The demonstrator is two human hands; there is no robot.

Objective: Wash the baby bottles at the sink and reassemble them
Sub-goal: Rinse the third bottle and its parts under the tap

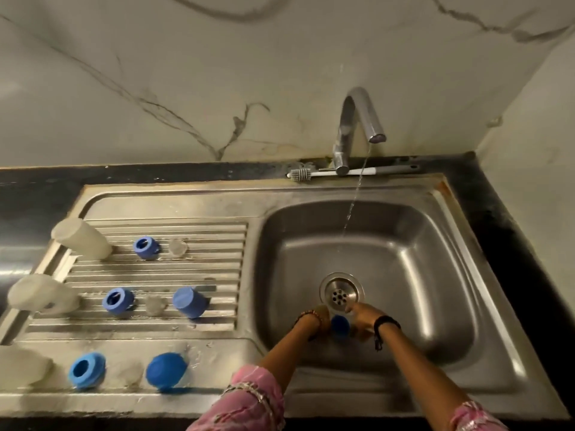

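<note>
Pink patterned sleeves (255,399) frame two bare forearms reaching into the steel sink (435,337). The left hand (317,318) and right hand (362,317) close together around a small blue cap (339,326), held low in the basin just before the round perforated drain (341,292) (how tightly each hand clamps it cannot be told). On the ribbed steel drainboard (155,275) to the left stand three cloudy plastic bottles (81,237), upside down along its left edge, three blue rings (146,247) with open centres, two domed blue caps (189,301) and two clear teats (178,247). Farther back, a bottle brush (300,174) lies on the sink's rear rim behind a curved chrome tap (357,119), which runs a thin stream of water.
</note>
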